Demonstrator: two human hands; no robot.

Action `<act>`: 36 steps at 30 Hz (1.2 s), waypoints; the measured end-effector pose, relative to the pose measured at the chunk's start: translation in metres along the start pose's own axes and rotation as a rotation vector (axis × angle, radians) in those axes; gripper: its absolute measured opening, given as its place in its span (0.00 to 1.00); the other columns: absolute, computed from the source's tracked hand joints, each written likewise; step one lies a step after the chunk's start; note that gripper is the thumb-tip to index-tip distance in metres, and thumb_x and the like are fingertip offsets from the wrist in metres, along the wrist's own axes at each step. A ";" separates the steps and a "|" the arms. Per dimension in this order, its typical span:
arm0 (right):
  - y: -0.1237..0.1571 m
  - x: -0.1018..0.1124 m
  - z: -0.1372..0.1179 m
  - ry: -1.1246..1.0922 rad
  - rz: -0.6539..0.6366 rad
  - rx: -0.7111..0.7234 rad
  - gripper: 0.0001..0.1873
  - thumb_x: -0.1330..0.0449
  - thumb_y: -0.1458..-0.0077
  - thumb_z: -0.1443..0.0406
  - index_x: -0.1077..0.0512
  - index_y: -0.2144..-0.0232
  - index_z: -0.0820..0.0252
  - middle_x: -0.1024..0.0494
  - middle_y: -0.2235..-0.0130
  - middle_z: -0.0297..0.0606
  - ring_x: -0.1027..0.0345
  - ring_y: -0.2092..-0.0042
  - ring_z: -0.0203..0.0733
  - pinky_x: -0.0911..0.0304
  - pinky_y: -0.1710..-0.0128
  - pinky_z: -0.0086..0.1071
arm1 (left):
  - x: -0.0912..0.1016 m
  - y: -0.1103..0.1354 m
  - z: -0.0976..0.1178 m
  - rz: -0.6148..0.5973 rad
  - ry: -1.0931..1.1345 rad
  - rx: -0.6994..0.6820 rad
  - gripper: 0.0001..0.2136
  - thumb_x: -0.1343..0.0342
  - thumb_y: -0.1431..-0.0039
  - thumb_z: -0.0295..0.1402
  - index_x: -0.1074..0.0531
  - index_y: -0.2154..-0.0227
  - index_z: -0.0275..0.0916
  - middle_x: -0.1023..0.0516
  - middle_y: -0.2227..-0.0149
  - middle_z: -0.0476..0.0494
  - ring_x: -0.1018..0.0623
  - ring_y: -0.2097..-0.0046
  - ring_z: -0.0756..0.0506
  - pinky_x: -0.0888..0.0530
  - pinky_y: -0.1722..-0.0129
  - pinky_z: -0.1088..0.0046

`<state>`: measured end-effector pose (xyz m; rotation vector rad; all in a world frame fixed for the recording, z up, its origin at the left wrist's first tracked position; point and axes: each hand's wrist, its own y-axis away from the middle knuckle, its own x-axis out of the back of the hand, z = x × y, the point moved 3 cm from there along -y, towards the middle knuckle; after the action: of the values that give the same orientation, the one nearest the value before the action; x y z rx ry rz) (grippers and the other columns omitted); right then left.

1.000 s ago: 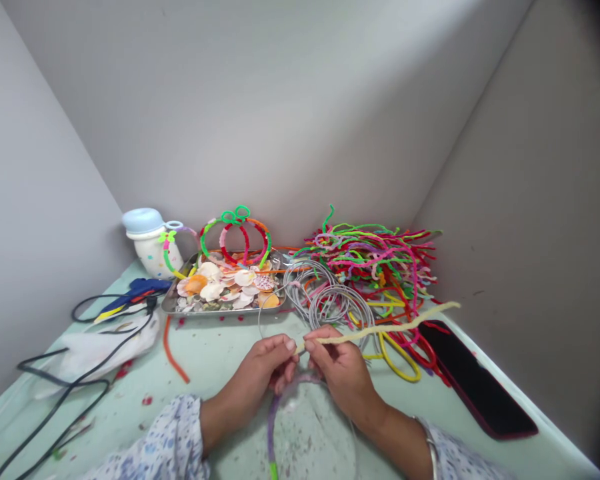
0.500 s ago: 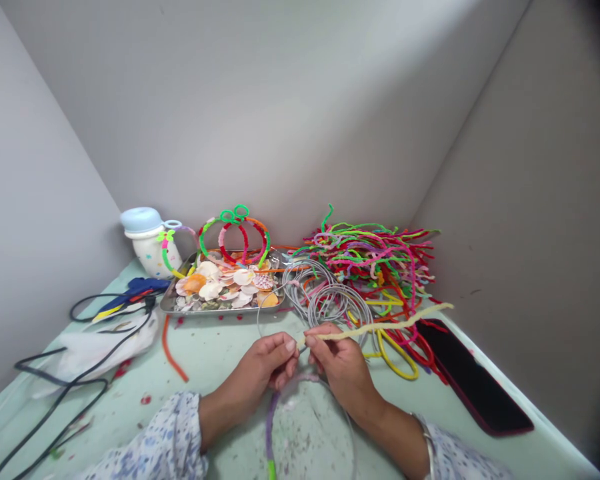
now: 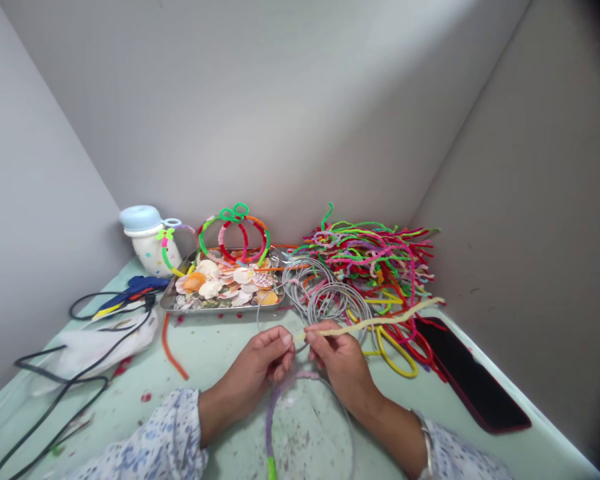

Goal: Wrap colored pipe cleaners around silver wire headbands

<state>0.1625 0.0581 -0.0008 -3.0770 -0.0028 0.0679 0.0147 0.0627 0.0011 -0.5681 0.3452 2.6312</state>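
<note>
A pale yellow pipe cleaner (image 3: 385, 323) is pinched near one end between both hands, its long free part reaching out to the right. My left hand (image 3: 265, 357) grips the tip with thumb and forefinger. Just beside it, my right hand (image 3: 337, 357) is closed on the same pipe cleaner. Below the hands is a grey wire hoop (image 3: 351, 427), partly wrapped in purple (image 3: 271, 423), bright green and pale pink fuzzy lengths. The top of the hoop runs close under my fingers; whether they touch it is hidden.
A metal tray (image 3: 220, 311) of seashells (image 3: 210, 288) holds finished-looking hoops (image 3: 235, 243). Coiled grey wire (image 3: 337, 303), a heap of pipe cleaners (image 3: 370, 250) and yellow-handled scissors (image 3: 397, 360) lie right of it. A phone (image 3: 475, 380), bottle (image 3: 153, 243), pliers (image 3: 135, 293) and black cable (image 3: 75, 383) surround the area.
My hands have drawn slightly apart, the left shifting a little left. The pipe cleaner's free end has dropped back a little to the left. Everything else stays put.
</note>
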 end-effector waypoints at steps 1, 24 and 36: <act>0.000 0.000 0.000 -0.002 -0.001 -0.005 0.15 0.40 0.46 0.54 0.28 0.68 0.62 0.32 0.80 0.29 0.42 0.78 0.32 0.46 0.79 0.25 | 0.000 0.000 0.001 -0.005 0.008 0.000 0.10 0.44 0.40 0.34 0.35 0.74 0.35 0.34 0.79 0.53 0.41 0.80 0.56 0.47 0.80 0.80; -0.002 0.003 -0.003 -0.107 0.046 -0.009 0.17 0.37 0.49 0.54 0.29 0.67 0.63 0.31 0.80 0.29 0.40 0.78 0.32 0.44 0.78 0.26 | 0.000 0.003 0.006 0.009 -0.007 0.008 0.10 0.48 0.41 0.35 0.34 0.75 0.35 0.34 0.80 0.51 0.39 0.80 0.55 0.44 0.80 0.79; -0.001 0.001 -0.008 -0.085 0.006 -0.010 0.16 0.37 0.49 0.54 0.29 0.68 0.62 0.32 0.80 0.29 0.41 0.78 0.33 0.44 0.78 0.26 | 0.004 0.002 0.000 0.028 -0.123 0.002 0.10 0.43 0.43 0.36 0.33 0.74 0.35 0.37 0.82 0.54 0.42 0.81 0.56 0.48 0.82 0.79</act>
<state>0.1637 0.0585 0.0068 -3.0812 0.0027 0.1998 0.0103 0.0621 0.0002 -0.4008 0.3203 2.6772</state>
